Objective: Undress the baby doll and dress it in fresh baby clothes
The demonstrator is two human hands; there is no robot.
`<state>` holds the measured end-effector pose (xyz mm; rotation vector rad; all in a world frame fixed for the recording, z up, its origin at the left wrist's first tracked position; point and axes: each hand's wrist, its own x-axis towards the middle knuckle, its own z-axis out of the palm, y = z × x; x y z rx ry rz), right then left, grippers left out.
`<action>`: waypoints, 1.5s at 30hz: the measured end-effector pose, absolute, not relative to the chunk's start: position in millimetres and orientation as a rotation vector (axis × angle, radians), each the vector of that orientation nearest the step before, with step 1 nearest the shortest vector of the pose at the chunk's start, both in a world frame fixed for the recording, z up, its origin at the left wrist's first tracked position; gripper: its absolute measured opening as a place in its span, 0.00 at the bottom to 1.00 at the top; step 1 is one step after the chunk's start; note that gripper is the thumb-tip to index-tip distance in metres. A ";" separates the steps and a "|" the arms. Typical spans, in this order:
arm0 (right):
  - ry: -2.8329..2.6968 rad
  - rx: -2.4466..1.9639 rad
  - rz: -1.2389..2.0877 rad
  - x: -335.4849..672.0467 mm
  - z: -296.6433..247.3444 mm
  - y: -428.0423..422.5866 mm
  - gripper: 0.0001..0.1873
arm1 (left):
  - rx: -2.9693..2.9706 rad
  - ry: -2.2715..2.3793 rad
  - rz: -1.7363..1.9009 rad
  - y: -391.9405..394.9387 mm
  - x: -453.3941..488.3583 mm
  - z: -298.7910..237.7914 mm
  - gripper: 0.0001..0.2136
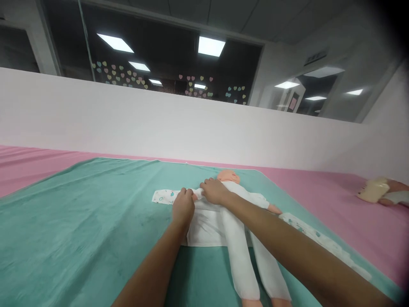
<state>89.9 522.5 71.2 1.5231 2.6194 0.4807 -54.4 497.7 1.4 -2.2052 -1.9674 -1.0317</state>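
A baby doll (236, 226) in a white suit lies on its back on a teal blanket (83, 221), head away from me. Under it is a white cloth (204, 230) with a printed strip (164, 196) reaching out to the left. My left hand (182, 207) is closed on the cloth next to the doll's left sleeve. My right hand (213, 190) is closed on the doll's sleeve and shoulder, just in front of its head (228, 175). The two hands almost touch.
The blanket lies on a pink surface (335, 204) backed by a low white wall (159, 123). Another printed cloth strip (319, 243) trails off to the right. At the far right edge, another person's hand (394, 194) holds a pale object (373, 190).
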 end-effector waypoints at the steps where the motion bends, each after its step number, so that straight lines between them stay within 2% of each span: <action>1: 2.626 1.521 0.475 90.2 70.3 522.2 0.14 | -2.199 -1.972 -1.051 497.8 -54.6 1.3 0.08; 5: 2.638 1.489 0.429 90.7 67.1 522.7 0.16 | -2.173 -1.987 -1.143 497.2 -54.0 1.6 0.10; 9: 2.628 1.490 0.375 84.1 61.7 524.6 0.25 | -2.110 -2.008 -1.235 497.2 -53.0 1.6 0.11; 20: 2.599 1.609 0.284 81.0 61.6 529.8 0.26 | -2.098 -1.976 -1.306 499.3 -52.5 1.3 0.11; 23: 2.577 1.670 0.248 77.9 62.2 531.6 0.24 | -2.136 -1.949 -1.293 495.7 -49.9 2.9 0.11; 29: 2.615 1.739 0.115 58.4 57.3 531.1 0.13 | -2.255 -1.859 -1.264 492.0 -45.4 4.2 0.10; 34: 2.811 1.759 -0.028 79.2 66.0 508.7 0.15 | -2.201 -1.914 -1.309 496.6 -48.0 0.5 0.10; 37: 2.892 1.943 -0.069 120.9 73.4 490.5 0.19 | -2.196 -1.936 -1.312 499.1 -48.2 -1.5 0.10; 39: 2.867 2.235 -0.059 154.8 72.2 479.4 0.20 | -2.190 -1.955 -1.305 499.6 -47.6 -2.0 0.10; 41: 2.718 2.750 -0.104 187.4 63.3 469.6 0.18 | -2.188 -1.972 -1.286 499.0 -47.2 -2.0 0.09; 45: 2.456 3.099 -0.207 232.7 32.2 455.2 0.24 | -2.193 -1.992 -1.219 496.7 -46.8 -0.6 0.10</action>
